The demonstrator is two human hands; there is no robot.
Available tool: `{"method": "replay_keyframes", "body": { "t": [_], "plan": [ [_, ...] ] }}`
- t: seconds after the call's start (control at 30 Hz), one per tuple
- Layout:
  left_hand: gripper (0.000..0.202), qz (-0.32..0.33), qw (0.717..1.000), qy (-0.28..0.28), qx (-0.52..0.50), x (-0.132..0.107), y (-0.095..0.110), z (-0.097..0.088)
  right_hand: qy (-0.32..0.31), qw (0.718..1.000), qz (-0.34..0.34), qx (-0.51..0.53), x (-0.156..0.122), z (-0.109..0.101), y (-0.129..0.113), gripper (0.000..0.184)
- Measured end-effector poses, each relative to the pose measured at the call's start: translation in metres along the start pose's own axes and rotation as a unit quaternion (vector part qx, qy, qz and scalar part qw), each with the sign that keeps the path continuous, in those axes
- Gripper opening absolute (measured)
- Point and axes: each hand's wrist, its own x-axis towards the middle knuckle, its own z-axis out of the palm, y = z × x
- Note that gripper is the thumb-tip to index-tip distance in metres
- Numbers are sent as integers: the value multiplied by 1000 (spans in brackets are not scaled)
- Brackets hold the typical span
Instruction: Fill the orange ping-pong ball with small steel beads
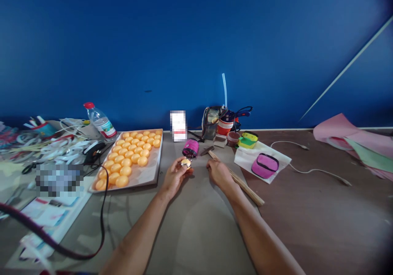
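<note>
a blue wall backs a grey-brown table (pixel 196 226). from the left: a water bottle (pixel 100 121) whose label is too small to read, a tray (pixel 150 174) of orange balls, the left hand (pixel 175 176) pinching a small orange ball (pixel 186 162), the right hand (pixel 218 172) resting loosely curled beside a wooden-handled hammer (pixel 236 179), and a pink pouch (pixel 264 165).

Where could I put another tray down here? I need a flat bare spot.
The widest bare patch is the brown tabletop right of the hammer, below the white cable. A smaller one lies between the forearms, below the left hand and right hand. The left side is crowded: ball tray, cords, papers.
</note>
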Motion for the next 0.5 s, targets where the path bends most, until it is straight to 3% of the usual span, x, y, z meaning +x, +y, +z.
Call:
{"method": "replay_keyframes", "body": {
  "t": [0.1, 0.2, 0.37, 0.5],
  "plan": [
    [48, -1, 1000, 0, 3, 0, 0, 0, 10, 999, -4, 33, 0, -1, -5, 18],
    [47, -3, 1000, -5, 7, -1, -1, 0, 30, 988, -9, 150, 1, 0, -15, 16],
    [46, -4, 1000, -21, 10, -2, -1, 1, 22, 932, 29, 361, 0, 8, -30, 20],
    [45, -5, 1000, -15, 10, -2, -1, 2, -29, 880, 74, 468, 0, 8, -33, 18]
  ]
}}
